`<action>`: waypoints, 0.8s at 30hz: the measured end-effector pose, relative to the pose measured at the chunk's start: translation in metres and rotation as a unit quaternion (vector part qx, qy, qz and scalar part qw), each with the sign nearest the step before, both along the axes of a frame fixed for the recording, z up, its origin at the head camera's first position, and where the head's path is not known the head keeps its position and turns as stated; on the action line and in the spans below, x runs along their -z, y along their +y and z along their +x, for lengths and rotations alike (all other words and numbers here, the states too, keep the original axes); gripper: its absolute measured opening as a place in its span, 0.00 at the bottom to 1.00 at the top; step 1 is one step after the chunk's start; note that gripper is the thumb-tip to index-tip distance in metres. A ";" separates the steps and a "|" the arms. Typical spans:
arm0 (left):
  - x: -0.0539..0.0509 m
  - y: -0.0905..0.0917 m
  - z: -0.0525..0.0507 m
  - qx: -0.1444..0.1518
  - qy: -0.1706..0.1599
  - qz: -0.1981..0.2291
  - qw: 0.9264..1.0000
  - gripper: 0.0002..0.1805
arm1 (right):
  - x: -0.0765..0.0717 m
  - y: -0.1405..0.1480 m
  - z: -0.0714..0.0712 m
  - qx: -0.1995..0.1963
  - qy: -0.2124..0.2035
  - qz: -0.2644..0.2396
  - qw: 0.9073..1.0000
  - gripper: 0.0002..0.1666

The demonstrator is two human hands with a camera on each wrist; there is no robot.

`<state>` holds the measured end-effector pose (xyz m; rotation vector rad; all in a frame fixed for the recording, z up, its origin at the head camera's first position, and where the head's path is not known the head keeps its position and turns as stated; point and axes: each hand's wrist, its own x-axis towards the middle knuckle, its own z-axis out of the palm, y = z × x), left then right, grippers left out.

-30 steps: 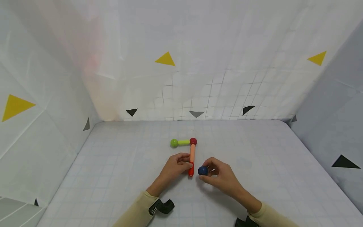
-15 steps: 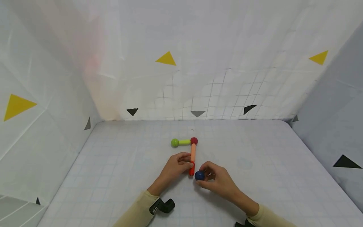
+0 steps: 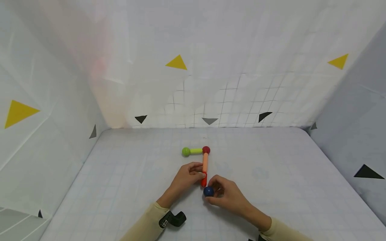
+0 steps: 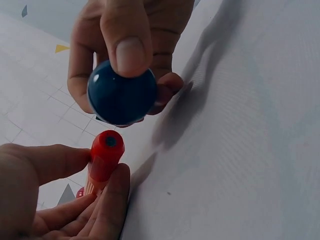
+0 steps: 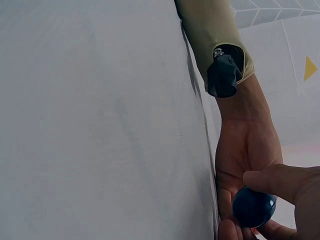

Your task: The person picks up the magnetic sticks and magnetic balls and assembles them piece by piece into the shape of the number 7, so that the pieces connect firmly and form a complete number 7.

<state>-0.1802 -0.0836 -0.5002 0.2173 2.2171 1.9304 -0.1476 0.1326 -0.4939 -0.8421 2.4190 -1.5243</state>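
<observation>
My left hand [image 3: 185,178] pinches a red stick [image 3: 204,180] between thumb and fingers. In the left wrist view, a small dark spot shows at the centre of its near end. Beyond it an orange stick [image 3: 205,162] runs in line up to a red ball [image 3: 206,149]. From that ball a yellow-green stick [image 3: 196,151] reaches left to a green ball [image 3: 186,151]. My right hand [image 3: 226,194] pinches a dark blue ball [image 4: 122,95] between thumb and fingers. The ball is close to the red stick's near end, with a gap between them in the left wrist view.
A white table [image 3: 126,160] with a faint grid spreads around the hands. White sheets [image 3: 241,40] with yellow, grey and black triangles stand behind it and on both sides. A dark wrist device [image 3: 173,219] sits on the left sleeve.
My right hand has moved left and nearer to me, bringing the blue ball from beside the red stick to its near end. The left hand and the joined pieces have stayed put.
</observation>
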 end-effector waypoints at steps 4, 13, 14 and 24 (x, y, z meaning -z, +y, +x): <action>0.000 0.000 0.000 0.001 0.001 0.003 1.000 0.26 | 0.001 -0.002 0.000 -0.008 0.012 -0.005 1.000 0.21; -0.002 -0.001 0.001 0.001 0.002 0.000 1.000 0.26 | 0.004 -0.006 0.001 -0.004 0.024 -0.011 1.000 0.22; -0.002 -0.001 0.001 0.001 0.003 -0.001 1.000 0.26 | 0.004 -0.007 0.001 -0.004 0.024 -0.013 1.000 0.22; 0.001 -0.001 -0.001 0.004 0.010 -0.007 1.000 0.26 | 0.004 -0.010 0.001 0.005 0.019 -0.012 1.000 0.23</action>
